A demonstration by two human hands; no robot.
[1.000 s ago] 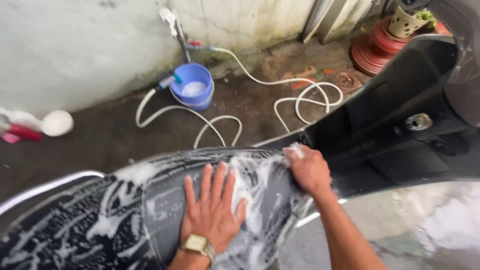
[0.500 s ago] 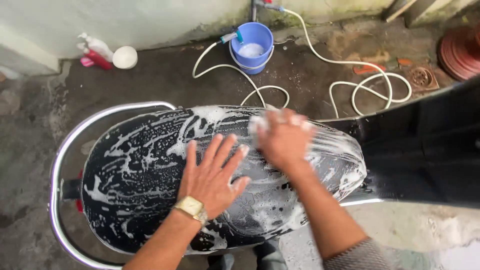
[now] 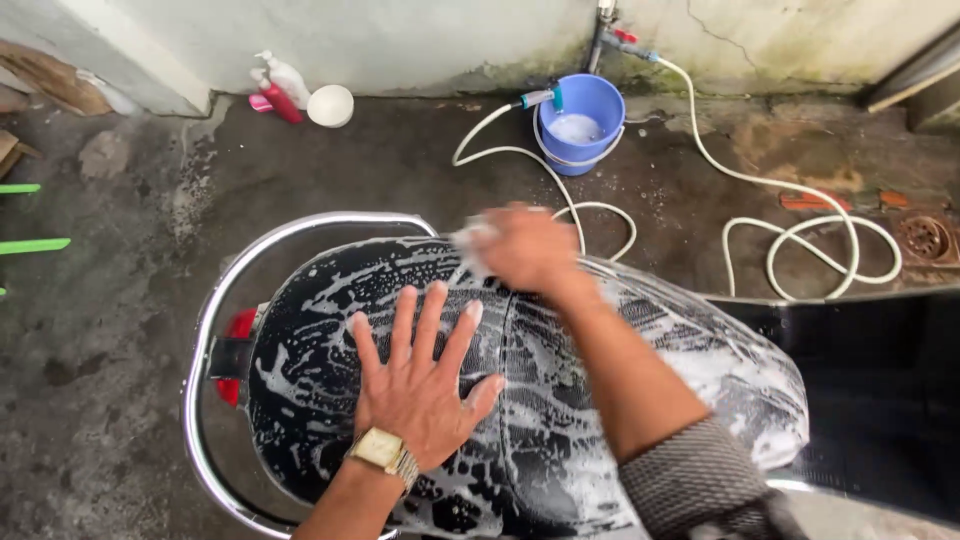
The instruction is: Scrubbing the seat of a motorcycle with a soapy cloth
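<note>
A black scooter seat (image 3: 330, 330) covered in white soap foam fills the lower middle of the head view. My left hand (image 3: 420, 385), wearing a gold wristwatch, lies flat on the seat with fingers spread. My right hand (image 3: 525, 245) is blurred with motion at the seat's far edge, closed on a small foamy sponge or cloth (image 3: 468, 240) that is mostly hidden under the fingers. A chrome grab rail (image 3: 205, 330) curves around the seat's rear end on the left.
A blue bucket (image 3: 582, 125) with soapy water stands by the wall, a white hose (image 3: 800, 225) coiling from the tap across the wet concrete floor. A red bottle, a spray bottle (image 3: 278, 85) and a white bowl (image 3: 330, 105) sit at the wall. A floor drain (image 3: 925, 238) lies far right.
My right hand has slid leftward along the seat, from the front end toward the rear. The view has shifted left too. My left hand stays flat on the seat.
</note>
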